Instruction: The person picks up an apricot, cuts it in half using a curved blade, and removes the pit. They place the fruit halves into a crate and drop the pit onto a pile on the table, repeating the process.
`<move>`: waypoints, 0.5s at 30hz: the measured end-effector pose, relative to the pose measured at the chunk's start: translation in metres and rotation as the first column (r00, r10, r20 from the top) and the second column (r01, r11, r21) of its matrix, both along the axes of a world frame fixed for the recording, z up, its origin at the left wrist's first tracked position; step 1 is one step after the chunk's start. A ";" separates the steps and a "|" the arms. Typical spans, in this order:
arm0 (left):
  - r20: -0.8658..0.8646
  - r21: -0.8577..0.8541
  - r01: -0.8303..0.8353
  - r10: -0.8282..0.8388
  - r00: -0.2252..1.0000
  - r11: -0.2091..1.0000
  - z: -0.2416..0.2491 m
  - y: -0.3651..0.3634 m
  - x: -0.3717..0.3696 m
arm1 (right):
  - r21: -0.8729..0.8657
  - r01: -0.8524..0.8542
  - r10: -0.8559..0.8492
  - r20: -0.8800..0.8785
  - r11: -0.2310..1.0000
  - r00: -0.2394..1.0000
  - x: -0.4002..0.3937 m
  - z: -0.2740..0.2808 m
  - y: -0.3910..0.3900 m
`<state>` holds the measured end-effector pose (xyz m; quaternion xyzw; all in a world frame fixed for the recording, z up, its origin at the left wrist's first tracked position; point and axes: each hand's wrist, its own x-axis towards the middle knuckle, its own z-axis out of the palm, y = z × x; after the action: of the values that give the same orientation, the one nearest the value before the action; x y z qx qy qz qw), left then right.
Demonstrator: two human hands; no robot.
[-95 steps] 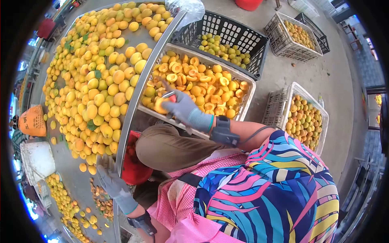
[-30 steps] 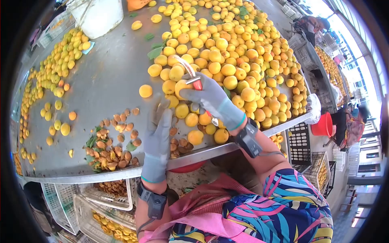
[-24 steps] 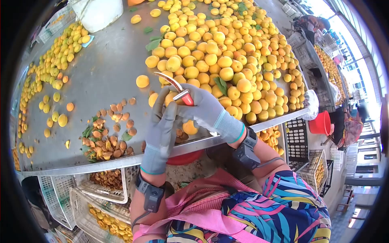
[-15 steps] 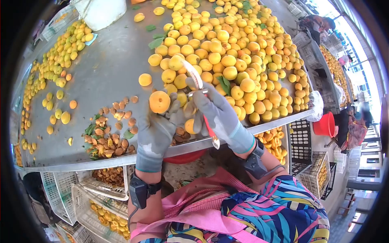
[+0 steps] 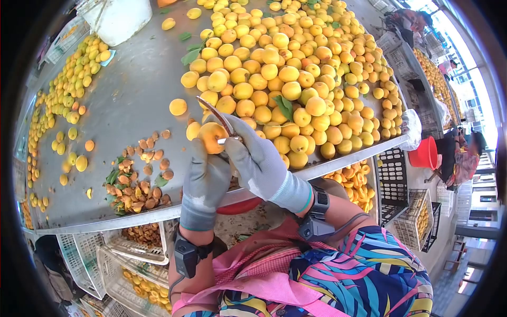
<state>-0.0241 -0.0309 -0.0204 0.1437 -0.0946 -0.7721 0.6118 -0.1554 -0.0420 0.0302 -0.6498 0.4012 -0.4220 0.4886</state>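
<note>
My left hand (image 5: 203,182), in a grey work glove, is closed around an orange-yellow apricot (image 5: 210,134) and holds it up over the table edge. My right hand (image 5: 259,161), gloved alike, grips a curved-blade knife (image 5: 215,113) whose handle is hidden in the fist. The blade points up and to the left, its base right at the apricot's right side. Just behind the held fruit lies another apricot (image 5: 193,130). A large heap of apricots (image 5: 296,79) spreads beyond my right hand. Left of my left hand is a pile of brown apricot stones (image 5: 140,193) with some leaves.
The metal table (image 5: 127,95) carries more apricots (image 5: 68,90) at the left and a white bucket (image 5: 119,21) at the back. Below its edge stand crates of halved apricots (image 5: 145,288) and stones. A red bucket (image 5: 422,158) and other people (image 5: 465,158) are at right.
My right hand has moved left and brought the knife against the apricot in my left hand. The red handle that showed below the fist is now hidden.
</note>
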 end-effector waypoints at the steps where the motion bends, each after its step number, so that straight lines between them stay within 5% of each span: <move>1: 0.054 -0.030 0.009 -0.007 0.999 1.000 0.001 0.001 -0.002 | -0.095 0.023 -0.028 -0.061 0.995 0.998 0.000 -0.002 0.000; 8: 0.079 -0.091 -0.032 0.039 0.996 0.995 -0.001 0.006 -0.003 | -0.123 0.027 -0.054 -0.221 0.992 0.974 0.002 0.004 0.001; 10: 0.165 -0.074 -0.060 0.072 0.984 0.995 0.002 0.010 -0.001 | -0.051 0.026 -0.044 -0.389 0.998 0.920 0.004 0.012 0.003; 11: 0.203 -0.088 -0.083 0.100 0.974 0.993 -0.005 0.015 0.005 | -0.190 0.045 -0.109 -0.341 0.981 0.934 0.005 -0.001 0.002; 12: 0.780 -0.374 0.013 0.307 0.546 0.927 -0.020 0.020 0.012 | -0.329 0.068 -0.159 -0.259 0.942 0.953 0.010 -0.014 -0.001; 13: 0.835 -0.462 0.270 0.517 -0.188 0.845 -0.023 0.021 0.021 | -0.276 0.031 -0.100 -0.240 0.961 0.966 0.011 -0.001 0.000; 14: 0.915 -0.293 0.027 0.272 0.299 0.956 -0.006 0.019 0.018 | -0.123 0.049 -0.089 -0.344 0.991 0.935 0.010 0.002 0.002; 15: 0.650 -0.022 -0.102 0.092 0.755 0.995 0.008 0.016 0.008 | -0.147 0.060 -0.099 -0.270 0.987 0.958 0.013 0.005 0.002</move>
<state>-0.0160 -0.0148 -0.0129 0.4114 -0.2875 -0.6423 0.5792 -0.1424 -0.0397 0.0349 -0.7178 0.4614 -0.3731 0.3643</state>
